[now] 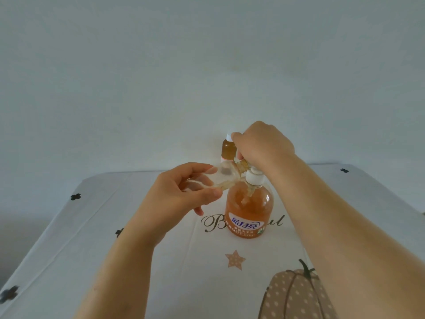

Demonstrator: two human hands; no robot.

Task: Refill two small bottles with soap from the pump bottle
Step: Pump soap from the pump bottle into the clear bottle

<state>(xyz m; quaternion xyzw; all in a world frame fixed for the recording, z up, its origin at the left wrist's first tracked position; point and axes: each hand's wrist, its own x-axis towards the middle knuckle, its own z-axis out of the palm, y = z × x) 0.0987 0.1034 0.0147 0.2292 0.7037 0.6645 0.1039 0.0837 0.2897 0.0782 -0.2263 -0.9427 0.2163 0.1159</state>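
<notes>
An orange pump bottle (249,210) with a white collar stands on the table. My right hand (262,146) rests on top of its pump head, fingers curled over it. In my left hand (181,194) lies a small clear bottle (220,178), tilted sideways with its mouth against the pump spout; streaks of amber soap show at its neck. A second small bottle (228,149), full of amber soap and with a white cap, stands upright behind, partly hidden by my right hand.
The table wears a white cloth (138,261) printed with dark clovers, a star, script lettering and a dotted pumpkin (296,295). A plain pale wall rises behind the far table edge.
</notes>
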